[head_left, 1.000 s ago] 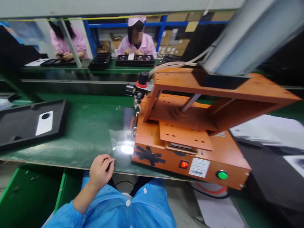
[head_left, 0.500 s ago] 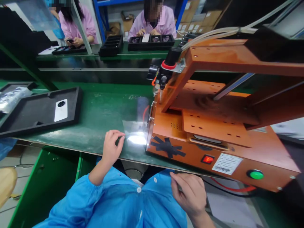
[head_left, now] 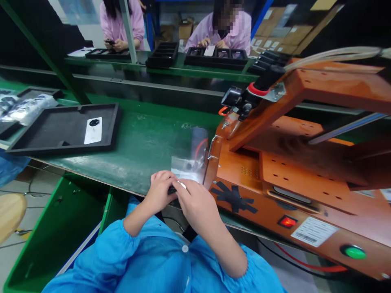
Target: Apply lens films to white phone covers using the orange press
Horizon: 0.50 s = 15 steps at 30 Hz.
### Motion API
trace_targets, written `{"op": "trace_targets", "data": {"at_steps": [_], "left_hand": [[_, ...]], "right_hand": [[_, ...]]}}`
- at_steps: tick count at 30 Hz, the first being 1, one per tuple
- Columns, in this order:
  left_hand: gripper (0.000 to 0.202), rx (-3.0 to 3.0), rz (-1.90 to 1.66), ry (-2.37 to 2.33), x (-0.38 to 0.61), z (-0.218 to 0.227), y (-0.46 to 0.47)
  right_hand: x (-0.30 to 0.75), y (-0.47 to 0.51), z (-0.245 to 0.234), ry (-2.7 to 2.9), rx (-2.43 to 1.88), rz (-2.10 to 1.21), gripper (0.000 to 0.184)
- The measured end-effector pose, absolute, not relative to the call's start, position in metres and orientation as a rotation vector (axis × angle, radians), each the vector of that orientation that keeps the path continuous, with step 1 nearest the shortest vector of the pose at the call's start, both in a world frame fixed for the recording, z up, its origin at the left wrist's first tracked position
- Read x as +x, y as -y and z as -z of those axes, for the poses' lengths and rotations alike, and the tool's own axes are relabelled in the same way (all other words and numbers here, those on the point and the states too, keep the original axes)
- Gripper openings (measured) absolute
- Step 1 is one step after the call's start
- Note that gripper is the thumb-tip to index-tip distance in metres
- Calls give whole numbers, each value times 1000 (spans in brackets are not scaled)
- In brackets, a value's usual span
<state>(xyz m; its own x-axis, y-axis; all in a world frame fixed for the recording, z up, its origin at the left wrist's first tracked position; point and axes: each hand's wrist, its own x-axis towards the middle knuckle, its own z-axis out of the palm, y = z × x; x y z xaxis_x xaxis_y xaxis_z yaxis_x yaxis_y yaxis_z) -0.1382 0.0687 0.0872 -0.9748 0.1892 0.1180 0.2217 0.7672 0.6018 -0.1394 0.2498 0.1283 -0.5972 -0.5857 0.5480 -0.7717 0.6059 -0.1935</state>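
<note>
My left hand [head_left: 160, 191] and my right hand [head_left: 195, 201] meet at the near edge of the green bench [head_left: 137, 142], fingers curled together. Both pinch the near edge of a clear plastic sheet [head_left: 191, 156] that lies on the bench beside an orange press machine [head_left: 293, 162]. A small dark thing shows between the fingers; I cannot make out what it is. To the far left a black foam tray [head_left: 39, 136] holds a white phone back cover [head_left: 93, 130].
The press has a lit red switch [head_left: 287, 221] and a green button [head_left: 353, 252] on its front. Two people in pink work at a far bench with black trays [head_left: 216, 57]. A green bin [head_left: 55, 228] sits under the bench on my left.
My right hand came up from my lap and joined the left hand at the edge of the clear sheet. The view shifted left and downward.
</note>
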Motion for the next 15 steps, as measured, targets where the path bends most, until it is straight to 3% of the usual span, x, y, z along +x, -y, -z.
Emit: {"op": "trace_targets", "data": {"at_steps": [4,8,15], "left_hand": [[27,-256,1124,2942,-141,-90,-72],[14,-144,1253,2870,-141,-88,-74],[13,-129,1141,2843,-135,-83,-84]], "right_hand": [[-156,-246,-113,2519,1067,-331,26],[-157,-256,-107,2477,1119,-294,25],[-156,-256,-114,2369,1258,-260,26]]}}
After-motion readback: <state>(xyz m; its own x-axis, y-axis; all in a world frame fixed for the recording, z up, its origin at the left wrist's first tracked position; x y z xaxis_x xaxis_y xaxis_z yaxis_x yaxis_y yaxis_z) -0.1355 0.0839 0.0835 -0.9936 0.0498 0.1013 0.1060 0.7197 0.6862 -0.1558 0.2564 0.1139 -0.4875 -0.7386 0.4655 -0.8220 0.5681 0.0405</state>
